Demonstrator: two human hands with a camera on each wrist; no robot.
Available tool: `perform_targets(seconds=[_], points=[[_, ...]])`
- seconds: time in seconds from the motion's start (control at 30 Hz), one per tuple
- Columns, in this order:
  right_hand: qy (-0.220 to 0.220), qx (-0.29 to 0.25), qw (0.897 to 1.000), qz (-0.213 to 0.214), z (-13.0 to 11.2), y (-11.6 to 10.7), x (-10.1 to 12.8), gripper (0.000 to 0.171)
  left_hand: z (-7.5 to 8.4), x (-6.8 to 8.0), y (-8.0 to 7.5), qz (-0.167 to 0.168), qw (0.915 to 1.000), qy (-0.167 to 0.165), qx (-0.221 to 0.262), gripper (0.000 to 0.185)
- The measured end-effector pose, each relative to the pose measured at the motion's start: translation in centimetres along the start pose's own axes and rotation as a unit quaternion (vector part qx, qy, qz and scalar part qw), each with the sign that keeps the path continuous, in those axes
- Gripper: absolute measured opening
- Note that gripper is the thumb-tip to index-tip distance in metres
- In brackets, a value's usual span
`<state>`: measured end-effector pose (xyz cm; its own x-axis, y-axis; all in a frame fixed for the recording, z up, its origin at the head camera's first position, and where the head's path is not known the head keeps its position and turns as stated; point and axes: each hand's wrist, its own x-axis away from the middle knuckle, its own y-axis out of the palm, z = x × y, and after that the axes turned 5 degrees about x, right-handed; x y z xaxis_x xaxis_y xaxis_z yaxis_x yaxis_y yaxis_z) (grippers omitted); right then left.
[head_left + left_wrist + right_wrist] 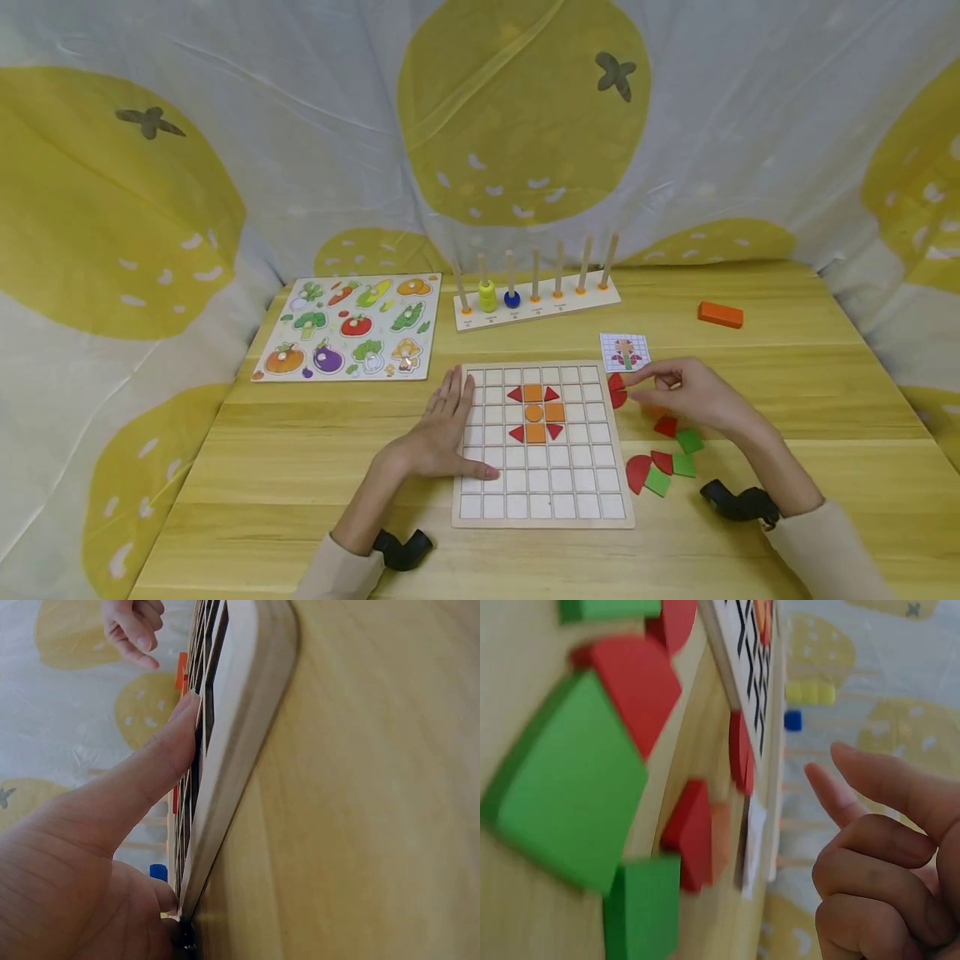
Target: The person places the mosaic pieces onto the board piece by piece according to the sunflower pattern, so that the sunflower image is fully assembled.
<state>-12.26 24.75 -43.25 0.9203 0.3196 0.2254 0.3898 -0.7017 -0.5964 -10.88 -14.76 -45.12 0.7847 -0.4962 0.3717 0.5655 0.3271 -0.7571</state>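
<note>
My left hand lies flat with straight fingers on the grid board, steadying it on the counter; my right hand, fingers loosely curled and holding nothing, reaches the red pieces just beside the board's right edge

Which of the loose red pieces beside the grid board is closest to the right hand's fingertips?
The red quarter-circle pair against the board's right edge, just below the pattern card; the right hand reaches toward it, while the other reds lie nearer the person.
</note>
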Motion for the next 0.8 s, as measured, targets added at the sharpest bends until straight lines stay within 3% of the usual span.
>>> perform_targets(seconds=[0.2,0.47,0.8], points=[[0.013,0.008,1.000,0.007,1.4,-1.8,0.6,0.028,0.0,0.0,0.0,-0.004,0.9999,0.007,-0.010,0.141],[0.017,0.010,1.000,-0.024,2.5,-2.8,0.6,0.031,-0.1,-0.1,0.0,-0.005,1.0000,0.001,-0.006,0.141],[-0.018,-0.022,0.997,-0.065,4.0,-3.4,0.5,0.037,0.1,0.1,-0.1,-0.008,0.9999,0.000,-0.008,0.140]])
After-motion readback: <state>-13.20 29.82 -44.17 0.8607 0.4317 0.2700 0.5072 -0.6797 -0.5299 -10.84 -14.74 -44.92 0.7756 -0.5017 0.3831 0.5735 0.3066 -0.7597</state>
